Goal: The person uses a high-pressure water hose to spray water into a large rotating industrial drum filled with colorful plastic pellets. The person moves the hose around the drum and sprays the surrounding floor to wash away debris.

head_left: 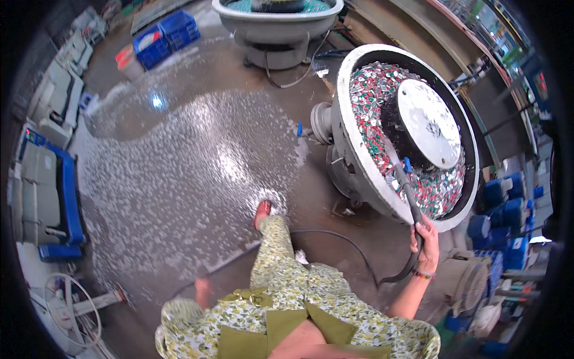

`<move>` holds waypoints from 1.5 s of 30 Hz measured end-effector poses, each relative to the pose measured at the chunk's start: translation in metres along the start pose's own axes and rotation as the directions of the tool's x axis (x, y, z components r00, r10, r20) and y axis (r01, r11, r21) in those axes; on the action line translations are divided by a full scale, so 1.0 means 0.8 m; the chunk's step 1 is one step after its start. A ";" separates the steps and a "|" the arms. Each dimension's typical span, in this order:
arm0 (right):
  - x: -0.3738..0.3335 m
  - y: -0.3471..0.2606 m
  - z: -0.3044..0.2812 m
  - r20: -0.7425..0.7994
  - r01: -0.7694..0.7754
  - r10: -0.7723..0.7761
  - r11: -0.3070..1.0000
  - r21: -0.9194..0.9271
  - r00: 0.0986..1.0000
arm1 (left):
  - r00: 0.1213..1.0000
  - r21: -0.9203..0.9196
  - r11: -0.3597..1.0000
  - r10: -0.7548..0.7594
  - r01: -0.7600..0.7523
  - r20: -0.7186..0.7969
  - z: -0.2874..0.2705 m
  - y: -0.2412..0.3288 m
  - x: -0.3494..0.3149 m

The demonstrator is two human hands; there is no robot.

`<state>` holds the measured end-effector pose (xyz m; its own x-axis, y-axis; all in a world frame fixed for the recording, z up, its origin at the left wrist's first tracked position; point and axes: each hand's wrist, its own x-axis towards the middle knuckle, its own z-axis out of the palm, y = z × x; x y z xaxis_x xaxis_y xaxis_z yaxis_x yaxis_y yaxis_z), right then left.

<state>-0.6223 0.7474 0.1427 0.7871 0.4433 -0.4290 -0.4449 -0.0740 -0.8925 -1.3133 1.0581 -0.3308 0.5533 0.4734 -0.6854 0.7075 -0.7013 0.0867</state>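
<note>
My right hand [426, 242] is wrapped round a black hose [409, 194], near the rim of a big round grey bowl machine [344, 143] on the right. From the hose's front end a pale streak like water goes into the bowl. Many small shiny pieces [373, 96], silver, red and green, fill the ring round the bowl's white centre disc [431, 122]. A small blue part [408, 165] shows beside the hose end. Low at my left side hangs my left hand [204, 288], smeared by motion, with no object visible at it.
Foamy water spreads over the floor [179, 161]. The hose trails across it behind my leg. A second bowl machine [278, 36] stands ahead, with blue crates [178, 30] to its left. Grey and blue machines [42, 191] line the left side; blue motors [505, 212] stand at right.
</note>
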 end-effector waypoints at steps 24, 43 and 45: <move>-0.110 0.101 -0.064 0.077 0.117 -0.138 0.967 0.227 0.987 | 0.915 -0.997 0.016 -0.400 0.069 0.057 0.113 0.137 -0.223; -0.075 0.116 -0.149 0.217 0.049 -0.194 0.841 0.539 0.957 | 0.895 -0.867 0.243 0.222 -0.434 -0.386 -0.146 0.579 -0.230; -0.076 0.114 -0.165 0.245 0.038 -0.203 0.837 0.547 0.948 | 0.774 -0.696 0.364 0.434 -0.619 -0.462 -0.200 0.669 -0.214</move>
<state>-0.6540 0.5954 0.0692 0.7319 0.6539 -0.1917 -0.5759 0.4432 -0.6870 -0.9587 0.6869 -0.0512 0.9380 0.3082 -0.1586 0.2205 -0.1776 0.9591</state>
